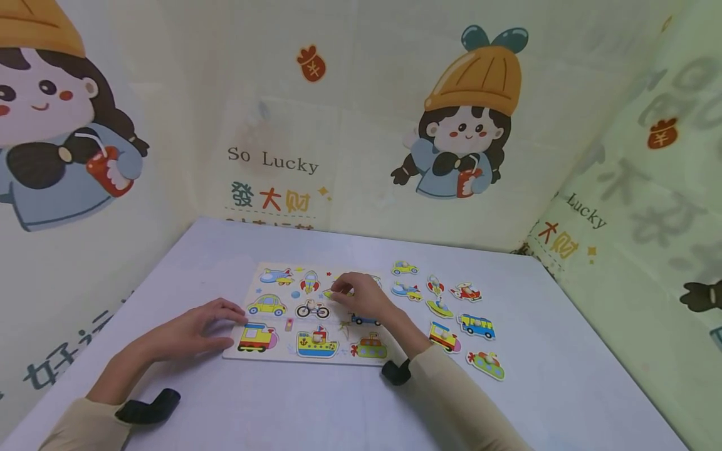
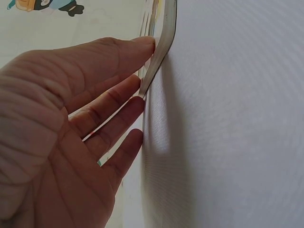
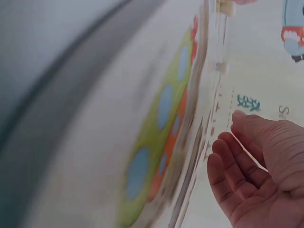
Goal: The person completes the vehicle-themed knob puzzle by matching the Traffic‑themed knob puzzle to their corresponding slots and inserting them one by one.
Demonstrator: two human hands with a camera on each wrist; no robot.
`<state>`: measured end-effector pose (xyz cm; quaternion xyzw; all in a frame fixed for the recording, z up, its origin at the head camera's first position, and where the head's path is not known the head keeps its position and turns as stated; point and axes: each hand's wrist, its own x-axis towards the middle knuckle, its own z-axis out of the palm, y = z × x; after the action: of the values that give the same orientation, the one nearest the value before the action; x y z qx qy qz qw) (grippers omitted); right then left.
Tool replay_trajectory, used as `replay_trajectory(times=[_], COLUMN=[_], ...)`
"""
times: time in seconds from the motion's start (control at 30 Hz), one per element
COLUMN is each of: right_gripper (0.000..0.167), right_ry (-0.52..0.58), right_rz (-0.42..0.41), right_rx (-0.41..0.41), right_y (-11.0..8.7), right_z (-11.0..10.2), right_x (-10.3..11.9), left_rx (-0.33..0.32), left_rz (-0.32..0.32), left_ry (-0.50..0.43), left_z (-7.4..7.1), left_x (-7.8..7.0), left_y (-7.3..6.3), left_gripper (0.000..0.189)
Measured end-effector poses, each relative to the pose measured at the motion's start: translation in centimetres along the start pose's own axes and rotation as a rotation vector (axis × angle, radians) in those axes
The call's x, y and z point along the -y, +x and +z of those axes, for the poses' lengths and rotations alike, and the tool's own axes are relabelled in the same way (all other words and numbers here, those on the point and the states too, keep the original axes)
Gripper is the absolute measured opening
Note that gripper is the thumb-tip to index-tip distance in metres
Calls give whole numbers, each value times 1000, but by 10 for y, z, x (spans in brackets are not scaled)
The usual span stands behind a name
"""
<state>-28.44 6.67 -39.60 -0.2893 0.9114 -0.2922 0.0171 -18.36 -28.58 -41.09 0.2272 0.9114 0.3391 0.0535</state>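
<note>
**Vehicle peg puzzle on pale table, two hands at the board**

Head view. Item: flat wooden puzzle board (image 1: 344,347) printed with coloured vehicles, lying at the centre of the frame on a pale lilac table (image 1: 282,413). Seated in it: yellow car piece (image 1: 267,305), red-and-yellow train piece (image 1: 256,337), blue-and-yellow ship piece (image 1: 316,344), bicycle piece (image 1: 313,309), rocket piece (image 1: 309,281). Left hand (image 1: 205,326), lower left of centre, lies flat with fingers extended, tips touching the board's left edge beside the train piece; it grips nothing. Right hand (image 1: 361,295), centre, is arched over the upper middle of the board, fingertips bunched at a small yellow-green piece (image 1: 331,293); whether they actually pinch it cannot be told. Loose cut-out vehicle pieces lie right of the board, among them a blue-and-yellow bus piece (image 1: 476,326) and a green submarine piece (image 1: 486,365). Cream wall covering with cartoon girls (image 1: 468,125) fills the upper frame.

Left wrist view. The left hand (image 2: 71,133) fills the left half, palm showing, fingers (image 2: 114,102) straight and together, tips pressed to the thin board edge (image 2: 161,47) at upper centre; the table surface (image 2: 237,133) takes the right half.

Right wrist view. Blurred. The right hand (image 3: 256,166), lower right, shows loosely curled fingers (image 3: 223,156) close to the board's printed face (image 3: 161,133); nothing is visibly between them.
</note>
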Motion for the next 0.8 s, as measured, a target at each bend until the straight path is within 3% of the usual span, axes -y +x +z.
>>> replay_trajectory(times=[0.43, 0.8], right_gripper=[16, 12], right_ry=[52, 36], right_rz=[121, 146], right_rx=[-79, -125], right_y=[-12, -24], right_z=[-14, -25], right_x=[-24, -42], left_rx=[-8, -16], left_rz=[16, 21], left_ry=[31, 25], left_z=[2, 7], left_x=[2, 4], left_y=[-1, -3], left_gripper=[38, 39])
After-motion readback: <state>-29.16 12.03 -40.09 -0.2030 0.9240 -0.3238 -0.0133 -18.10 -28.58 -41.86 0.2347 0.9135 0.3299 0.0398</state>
